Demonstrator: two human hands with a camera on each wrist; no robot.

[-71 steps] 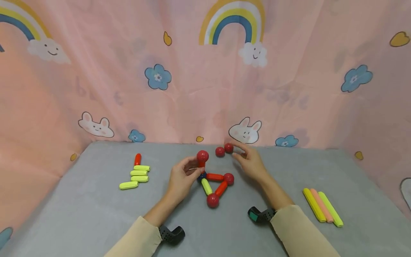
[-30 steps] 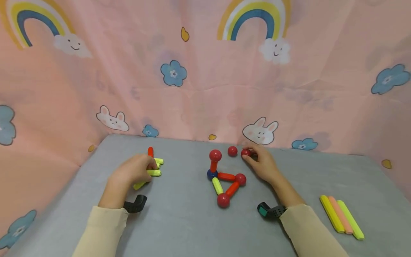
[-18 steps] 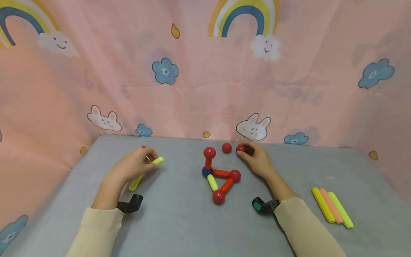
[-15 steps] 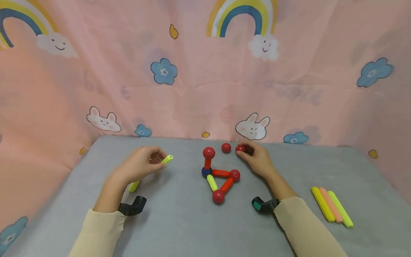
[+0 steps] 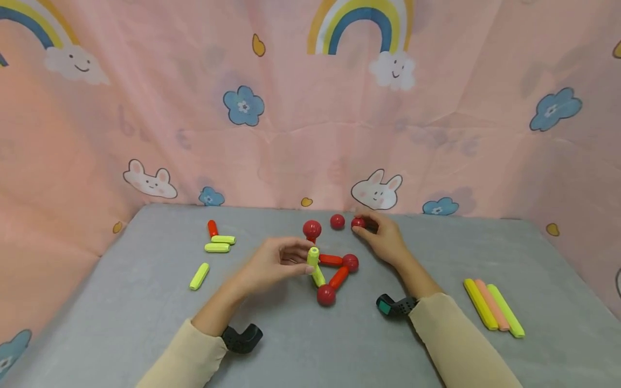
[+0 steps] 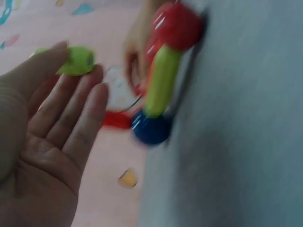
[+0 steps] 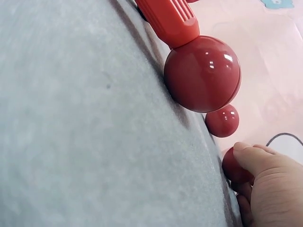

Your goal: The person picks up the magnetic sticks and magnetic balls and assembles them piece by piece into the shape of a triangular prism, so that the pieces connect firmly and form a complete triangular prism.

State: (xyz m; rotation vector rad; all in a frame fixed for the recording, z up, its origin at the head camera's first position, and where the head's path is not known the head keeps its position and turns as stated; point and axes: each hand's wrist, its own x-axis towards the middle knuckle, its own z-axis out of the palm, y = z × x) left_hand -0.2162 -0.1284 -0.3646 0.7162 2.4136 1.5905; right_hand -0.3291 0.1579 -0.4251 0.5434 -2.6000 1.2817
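Observation:
My left hand [image 5: 271,264] pinches a short yellow-green rod [image 5: 312,257] between thumb and fingers, holding it in the air just in front of the ball-and-rod frame. That frame is a triangle of red rods [image 5: 339,277], a yellow-green rod [image 6: 162,81] and red balls [image 5: 326,295], with a blue ball [image 6: 150,126] at one corner that the left hand hides in the head view. A further red ball [image 5: 312,229] tops a red rod rising from that corner. At the back, my right hand [image 5: 383,242] grips a loose red ball [image 5: 358,222] on the table.
Another loose red ball [image 5: 337,221] lies left of the right hand. Several short rods lie on the left, one red rod [image 5: 212,228] and yellow-green rods [image 5: 217,248]. Three long rods [image 5: 492,308] lie at right. A pink curtain [image 5: 291,161] rises behind the grey table [image 5: 291,345].
My left hand let go of the frame, took a yellow-green rod from the left group and brought it right to the frame. My right hand took hold of the red ball, now apart from its neighbour.

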